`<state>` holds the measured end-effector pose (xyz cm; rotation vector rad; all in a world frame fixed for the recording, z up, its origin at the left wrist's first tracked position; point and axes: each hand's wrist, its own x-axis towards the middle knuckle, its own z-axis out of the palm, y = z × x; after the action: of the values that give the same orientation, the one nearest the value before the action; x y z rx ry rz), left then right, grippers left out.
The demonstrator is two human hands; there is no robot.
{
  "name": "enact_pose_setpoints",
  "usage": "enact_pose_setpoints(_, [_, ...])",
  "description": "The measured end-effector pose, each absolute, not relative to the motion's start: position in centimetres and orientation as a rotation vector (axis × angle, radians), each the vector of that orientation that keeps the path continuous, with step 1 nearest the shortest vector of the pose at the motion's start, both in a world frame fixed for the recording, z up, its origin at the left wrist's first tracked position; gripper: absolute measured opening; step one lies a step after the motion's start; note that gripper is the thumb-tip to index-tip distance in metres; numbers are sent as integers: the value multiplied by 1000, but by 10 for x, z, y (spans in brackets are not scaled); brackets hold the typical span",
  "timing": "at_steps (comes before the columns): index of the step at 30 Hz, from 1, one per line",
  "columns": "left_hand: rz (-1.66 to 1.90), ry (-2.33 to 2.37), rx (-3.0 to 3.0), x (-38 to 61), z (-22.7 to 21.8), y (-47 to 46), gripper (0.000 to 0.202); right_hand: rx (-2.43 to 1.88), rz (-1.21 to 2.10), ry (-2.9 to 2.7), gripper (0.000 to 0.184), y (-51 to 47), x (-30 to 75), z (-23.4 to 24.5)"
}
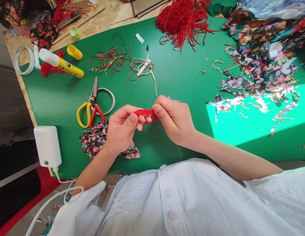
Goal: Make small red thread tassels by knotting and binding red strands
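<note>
Between my two hands a bundle of red cord (145,112) is stretched, with a few loose strands dangling below. My left hand (124,126) has its fingers closed around the left end of the bundle. On the other end, my right hand (175,121) pinches with thumb and bent fingers. A pale twisted cord (154,80) runs from above down to my right hand; whether it joins the red bundle is hidden. Black floral fabric (93,141) lies under my left forearm. Scissors (92,105) with yellow and red handles rest to the left of my hands.
A big heap of red cord (183,21) lies at the far edge of the green table mat (182,75). Cord scraps (109,60) and floral fabric scraps (255,65) are scattered around. At left are a glue stick (61,64), a tape roll (24,60), a wire ring (112,101) and a white power bank (47,144).
</note>
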<state>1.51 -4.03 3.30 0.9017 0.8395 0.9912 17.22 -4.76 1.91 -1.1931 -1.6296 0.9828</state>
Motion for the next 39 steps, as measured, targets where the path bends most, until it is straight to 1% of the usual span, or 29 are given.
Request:
enact_pose_setpoints(4, [950, 861, 902, 15, 31, -38, 25, -1253, 796, -1714, 33, -46, 175, 15])
enact_pose_setpoints(9, [907, 901, 924, 12, 29, -36, 28, -1309, 616, -1655, 32, -44, 180, 14])
enact_pose_setpoints(17, [730, 846, 1042, 9, 28, -36, 28, -1248, 420, -1618, 38, -42, 185, 24])
enact_pose_setpoints(24, [655, 826, 1070, 8, 30, -36, 29, -1261, 275, -1614, 44, -44, 184, 19])
enact_pose_setpoints(30, [622, 818, 1064, 6, 30, -35, 32, -1158, 220, -1603, 35, -44, 185, 18])
enact_pose_setpoints(34, [703, 749, 1029, 7, 28, -34, 29, -1182, 235, -1566, 34, -42, 184, 21])
enact_pose_setpoints(36, [778, 709, 1025, 9, 27, -34, 27, -1217, 333, -1529, 36, -42, 182, 23])
enact_pose_setpoints(39, [875, 714, 1014, 11, 28, -33, 29, -1254, 601, -1491, 37, -46, 176, 23])
